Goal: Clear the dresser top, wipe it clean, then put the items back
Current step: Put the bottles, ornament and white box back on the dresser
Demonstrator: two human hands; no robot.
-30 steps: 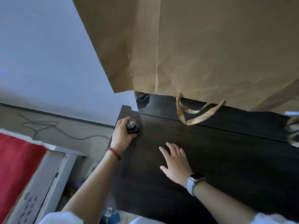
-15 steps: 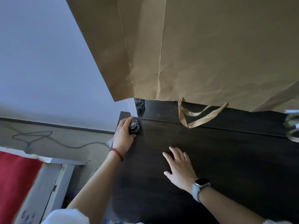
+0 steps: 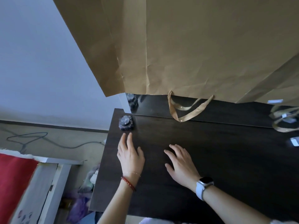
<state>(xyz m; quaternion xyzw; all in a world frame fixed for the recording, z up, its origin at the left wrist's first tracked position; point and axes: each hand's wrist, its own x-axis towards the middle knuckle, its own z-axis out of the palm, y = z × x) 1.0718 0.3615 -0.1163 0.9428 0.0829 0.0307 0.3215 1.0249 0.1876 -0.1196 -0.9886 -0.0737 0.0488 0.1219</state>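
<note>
- our left hand has let go of the small dark ornament, now standing at the dresser top back-left corner.
- both hands spread, empty; right hand flat, nearer the front edge than the ornament.
- we judge putting-back underway; next, fetch another item.

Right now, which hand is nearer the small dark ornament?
The left hand, with the red bracelet; its fingertips are just short of the ornament. The watch-wearing right hand lies farther right.
</note>
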